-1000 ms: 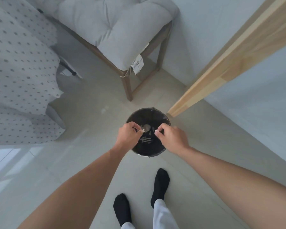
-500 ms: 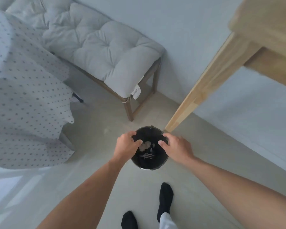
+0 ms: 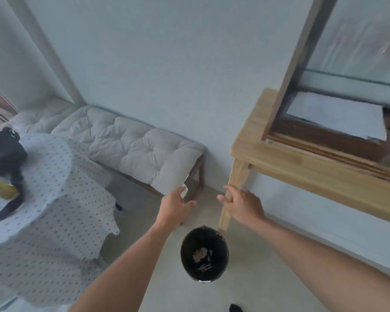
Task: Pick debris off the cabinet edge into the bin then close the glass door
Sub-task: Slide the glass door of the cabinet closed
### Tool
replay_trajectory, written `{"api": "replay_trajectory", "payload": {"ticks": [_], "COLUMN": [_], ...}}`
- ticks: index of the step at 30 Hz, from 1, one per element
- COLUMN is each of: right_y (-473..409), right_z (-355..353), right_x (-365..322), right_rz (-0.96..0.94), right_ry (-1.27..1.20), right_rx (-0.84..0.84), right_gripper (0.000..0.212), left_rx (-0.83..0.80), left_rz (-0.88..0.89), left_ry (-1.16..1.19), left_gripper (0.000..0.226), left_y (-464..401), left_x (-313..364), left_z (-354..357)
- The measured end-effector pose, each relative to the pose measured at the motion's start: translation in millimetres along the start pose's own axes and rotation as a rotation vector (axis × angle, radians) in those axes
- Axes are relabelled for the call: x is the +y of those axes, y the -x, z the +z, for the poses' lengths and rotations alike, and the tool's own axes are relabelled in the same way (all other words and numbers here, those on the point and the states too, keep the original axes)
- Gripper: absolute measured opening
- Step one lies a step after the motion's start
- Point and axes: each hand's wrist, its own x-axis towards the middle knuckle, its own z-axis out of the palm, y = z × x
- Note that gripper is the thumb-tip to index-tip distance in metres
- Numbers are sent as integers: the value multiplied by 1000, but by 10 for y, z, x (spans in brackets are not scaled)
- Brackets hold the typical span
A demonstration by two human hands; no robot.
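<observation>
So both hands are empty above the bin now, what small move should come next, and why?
Probably raise the right hand toward the glass door on the wooden cabinet. Both it and the left hand are open and empty, debris lies in the bin, and the door looks ajar.

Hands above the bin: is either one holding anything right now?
Nothing is held. The left hand and right hand are both open and empty above the bin.
</observation>
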Motion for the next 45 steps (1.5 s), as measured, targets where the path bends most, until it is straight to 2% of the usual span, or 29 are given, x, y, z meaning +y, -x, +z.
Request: {"api": "replay_trajectory", "payload": {"ticks": [5,10,20,27,30,32,36,40,43,45], "right_y": [177,381,790,974,1052,1100,1188,1243,1195,1136], "right_z": [-716,-1376,-2338,-2759,-2882,-2973,-3220,-3421,-3571,-3602], "right_x": [-139,-86,675,1263,1448,1599,1855,2046,2177,2248], "right_rz": [17,50,174,157,87,34,-55,-16,12,11], "right_ry": [-28,-58,-138,-131,3,142,409,709,804,838], "right_rx": [125,285,590,746,841,908,1013,945,911,906], "right_gripper": [55,51,49,42,39,40,55,81,110,118], "left_rx": [-17,-3,-39,-91,-92,-108,-83,-54,-39,-35], "left_rz": [137,266,501,598,654,654,682,716,731,739], "left_ry": [-38,-67,-105,-99,-96,-126,-136,-150,-151,-149], "left_gripper": [76,72,71,96,95,113,125,129,134,134], "left_y": [108,178,224,197,170,152,133,103,89,73], "left_x": [662,1363,2508,3013,3117,3129,3052,3002,2998,2988], "left_z": [-293,-413,-103,136,243,325,460,494,503,498]}}
